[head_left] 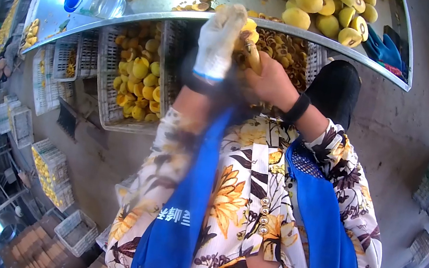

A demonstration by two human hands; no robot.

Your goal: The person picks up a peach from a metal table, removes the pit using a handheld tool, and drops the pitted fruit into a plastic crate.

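Observation:
My left hand (219, 41), in a whitish work glove, is curled closed at the table's front edge. A yellow peach half (249, 28) sits against its right side, apparently in its grip; the gloved fingers partly hide it. My bare right hand (274, 81) is wrapped round the wooden handle of a small pitting tool (252, 57). The tool's upper end meets the peach half, and its tip is hidden. Below my hands, a crate of brown pits and scraps (285, 48) stands under the table edge.
The metal table (156, 8) carries peach halves (307, 1), a blue-capped clear bottle (96, 2) and a blue glove (383, 48). Under its edge, left of my arms, stands a crate of peach halves (137, 84). Stacked crates (53, 172) stand on the floor at left.

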